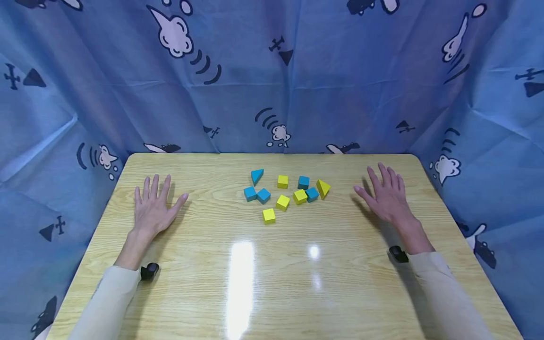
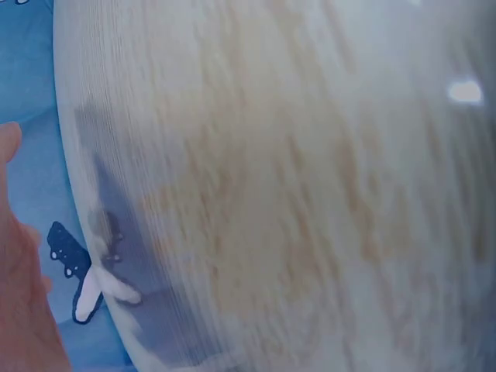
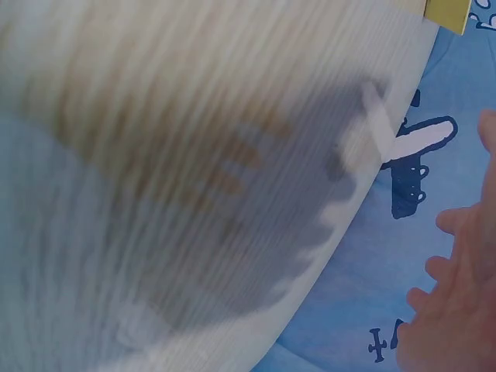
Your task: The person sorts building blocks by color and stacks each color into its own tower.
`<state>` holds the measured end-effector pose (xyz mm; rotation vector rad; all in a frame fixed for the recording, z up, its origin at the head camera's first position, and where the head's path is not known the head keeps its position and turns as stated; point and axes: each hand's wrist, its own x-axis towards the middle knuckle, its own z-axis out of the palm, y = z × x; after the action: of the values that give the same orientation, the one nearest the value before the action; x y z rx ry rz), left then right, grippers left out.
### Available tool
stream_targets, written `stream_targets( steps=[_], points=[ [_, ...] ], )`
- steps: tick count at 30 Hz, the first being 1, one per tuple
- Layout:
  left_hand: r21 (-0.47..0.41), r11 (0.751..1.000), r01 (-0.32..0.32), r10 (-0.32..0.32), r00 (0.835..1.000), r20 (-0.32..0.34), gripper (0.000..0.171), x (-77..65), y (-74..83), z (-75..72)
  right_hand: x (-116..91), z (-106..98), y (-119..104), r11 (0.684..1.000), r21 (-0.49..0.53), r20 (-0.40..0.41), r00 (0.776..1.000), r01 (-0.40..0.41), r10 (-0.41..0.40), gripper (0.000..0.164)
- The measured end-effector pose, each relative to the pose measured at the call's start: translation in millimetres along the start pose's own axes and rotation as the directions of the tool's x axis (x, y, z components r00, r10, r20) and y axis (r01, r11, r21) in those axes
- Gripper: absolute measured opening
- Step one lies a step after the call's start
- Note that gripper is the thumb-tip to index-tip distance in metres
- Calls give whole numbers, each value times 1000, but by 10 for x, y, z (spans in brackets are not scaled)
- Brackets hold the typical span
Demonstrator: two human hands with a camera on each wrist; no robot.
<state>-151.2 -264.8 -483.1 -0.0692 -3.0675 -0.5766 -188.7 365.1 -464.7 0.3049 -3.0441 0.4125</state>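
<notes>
My left hand (image 1: 153, 208) is over the left part of the table, palm down, fingers spread, holding nothing. On the right side my right hand (image 1: 388, 196) has its fingers straight and likewise holds nothing; its thumb points towards the blocks. Between the hands lie several yellow cubes, among them a front one (image 1: 268, 216), and several blue cubes, one at the left (image 1: 250, 194). A blue triangular block (image 1: 257, 176) lies at the back left of the group. The yellow triangular block (image 1: 323, 189) lies nearest my right hand. One yellow cube (image 1: 300, 197) sits right beside a blue cube (image 1: 312, 194).
The light wooden table (image 1: 191, 264) has rounded far corners and bright reflections near its middle. A blue patterned cloth (image 1: 238, 94) hangs behind it and along both sides. Part of a yellow block (image 3: 449, 14) shows at the top corner of the right wrist view.
</notes>
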Motion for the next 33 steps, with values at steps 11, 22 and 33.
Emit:
stream_targets(
  steps=[11,22,33],
  points=[
    [0,1000,0,0,1000,3,90,8,14,16,13,-10,-37,1000,-6,4,1000,14,-14,85],
    [-102,994,-45,29,988,-151,77,83,110,52,32,44,-131,977,205,-144,989,55,-26,56],
    [-239,966,-99,25,955,-295,50,152,345,98,17,78,-287,927,364,-259,966,95,3,29]
  ],
)
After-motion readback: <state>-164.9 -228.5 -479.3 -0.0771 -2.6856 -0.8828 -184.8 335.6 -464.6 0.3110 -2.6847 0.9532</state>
